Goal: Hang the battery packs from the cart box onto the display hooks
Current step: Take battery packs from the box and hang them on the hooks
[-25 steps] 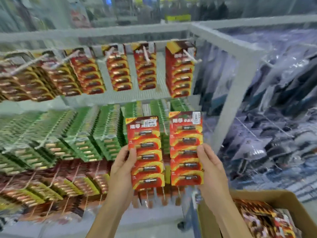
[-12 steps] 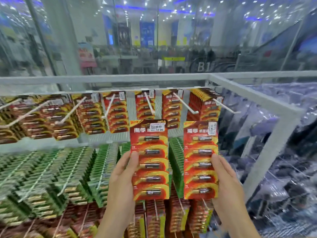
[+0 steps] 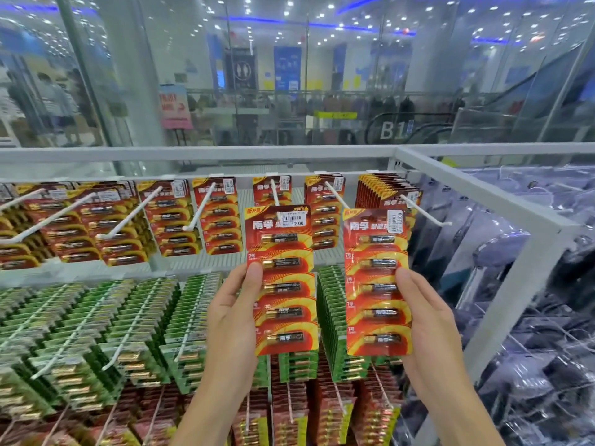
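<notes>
White wire display rack [image 3: 483, 194] above both hands already carries plenty of red packs on its white top-row hooks [image 3: 421, 210], so the job's well underway. Left hand [image 3: 231, 313] pinches one red five-cell battery card [image 3: 283, 281] by its edge, right hand [image 3: 428, 320] pinches another [image 3: 376, 281]. Neither's hooked yet.
</notes>
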`<state>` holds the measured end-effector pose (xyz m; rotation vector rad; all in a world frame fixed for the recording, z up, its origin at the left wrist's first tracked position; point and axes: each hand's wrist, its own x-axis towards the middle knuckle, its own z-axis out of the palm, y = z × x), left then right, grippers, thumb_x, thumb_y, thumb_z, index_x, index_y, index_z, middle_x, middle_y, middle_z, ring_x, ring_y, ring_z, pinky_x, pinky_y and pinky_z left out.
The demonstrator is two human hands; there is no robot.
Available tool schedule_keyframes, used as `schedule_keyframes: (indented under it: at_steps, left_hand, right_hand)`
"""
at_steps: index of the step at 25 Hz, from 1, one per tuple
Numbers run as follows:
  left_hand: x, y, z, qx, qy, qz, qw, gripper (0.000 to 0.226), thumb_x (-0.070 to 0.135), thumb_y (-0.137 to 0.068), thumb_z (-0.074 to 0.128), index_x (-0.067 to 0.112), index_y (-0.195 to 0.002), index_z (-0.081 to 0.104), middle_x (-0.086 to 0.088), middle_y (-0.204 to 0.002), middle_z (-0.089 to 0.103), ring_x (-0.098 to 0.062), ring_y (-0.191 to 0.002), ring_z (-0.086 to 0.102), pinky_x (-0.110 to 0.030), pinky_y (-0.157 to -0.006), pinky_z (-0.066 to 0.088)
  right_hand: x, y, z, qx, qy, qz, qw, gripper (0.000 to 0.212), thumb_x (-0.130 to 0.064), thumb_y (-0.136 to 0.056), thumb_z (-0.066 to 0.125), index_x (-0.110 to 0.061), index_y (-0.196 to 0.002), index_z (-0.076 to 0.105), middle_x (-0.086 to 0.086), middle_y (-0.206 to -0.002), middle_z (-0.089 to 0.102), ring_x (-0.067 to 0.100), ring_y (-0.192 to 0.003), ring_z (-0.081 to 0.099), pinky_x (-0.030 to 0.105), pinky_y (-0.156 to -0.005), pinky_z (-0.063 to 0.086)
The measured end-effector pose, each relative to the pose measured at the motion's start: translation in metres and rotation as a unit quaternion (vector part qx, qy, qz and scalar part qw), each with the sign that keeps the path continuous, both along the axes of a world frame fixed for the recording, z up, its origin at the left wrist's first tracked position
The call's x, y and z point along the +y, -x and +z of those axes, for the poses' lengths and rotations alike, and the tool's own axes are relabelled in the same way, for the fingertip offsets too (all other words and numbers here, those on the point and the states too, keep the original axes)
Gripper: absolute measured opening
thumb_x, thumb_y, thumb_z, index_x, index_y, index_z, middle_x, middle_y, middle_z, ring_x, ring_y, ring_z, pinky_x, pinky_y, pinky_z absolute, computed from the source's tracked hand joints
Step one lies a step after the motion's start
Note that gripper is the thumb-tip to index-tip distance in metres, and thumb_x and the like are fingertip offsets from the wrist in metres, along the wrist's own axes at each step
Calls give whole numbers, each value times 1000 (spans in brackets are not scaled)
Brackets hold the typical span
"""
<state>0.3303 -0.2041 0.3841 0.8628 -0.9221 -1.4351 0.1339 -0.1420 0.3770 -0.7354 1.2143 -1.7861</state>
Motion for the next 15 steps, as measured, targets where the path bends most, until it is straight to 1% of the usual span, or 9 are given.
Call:
schedule_keyframes:
  at_steps: [3, 5, 8, 11, 14, 15]
  left_hand:
    - [-1, 0, -1, 5, -5, 11, 1000, 20, 34, -99, 60, 30, -99, 80, -8, -104, 80, -32, -88, 78, -44, -72, 63]
    - [0, 0, -1, 3, -7, 17, 1000, 20, 33, -99, 60, 29, -101, 79, -8, -103, 80, -32, -87, 79, -42, -69, 63]
    - [1, 1, -2, -2, -8, 24, 1000, 21, 34, -98, 60, 25, -107, 77, -10, -104, 80, -32, -87, 78, -43, -71, 63]
    - [-1, 1, -1, -8, 0, 26, 1000, 21, 34, -98, 61, 26, -103, 80, -11, -104, 80, -34, -87, 78, -44, -71, 63]
    - [-1, 3, -1, -9, -4, 28, 1000, 21, 34, -97, 61, 27, -102, 81, -11, -105, 79, -35, -89, 78, -47, -77, 60]
    - [0, 3, -1, -11, -7, 30, 999, 21, 34, -97, 62, 28, -101, 81, -11, -105, 80, -35, -89, 78, -46, -76, 60]
  right_hand:
    - [-2, 2, 2, -5, -10, 10, 1000, 29, -38, -94, 61, -21, -113, 75, 10, -109, 77, 29, -92, 76, 42, -75, 57]
    - [-3, 4, 2, -5, -14, 16, 1000, 30, -39, -95, 60, -21, -114, 75, 10, -110, 77, 30, -94, 76, 43, -77, 56]
    - [-4, 5, 6, -1, -14, 23, 1000, 32, -39, -93, 61, -20, -114, 75, 9, -107, 77, 28, -89, 76, 41, -73, 57]
    - [-6, 5, 7, -11, -16, 23, 1000, 29, -37, -92, 61, -21, -111, 77, 9, -107, 78, 28, -90, 77, 41, -73, 56]
    - [-5, 6, 4, -21, -25, 23, 999, 26, -34, -93, 62, -21, -109, 77, 9, -107, 78, 29, -92, 77, 41, -71, 57]
    - [-5, 6, 3, -25, -26, 21, 999, 27, -34, -93, 62, -20, -110, 77, 9, -107, 78, 29, -91, 77, 41, -70, 56]
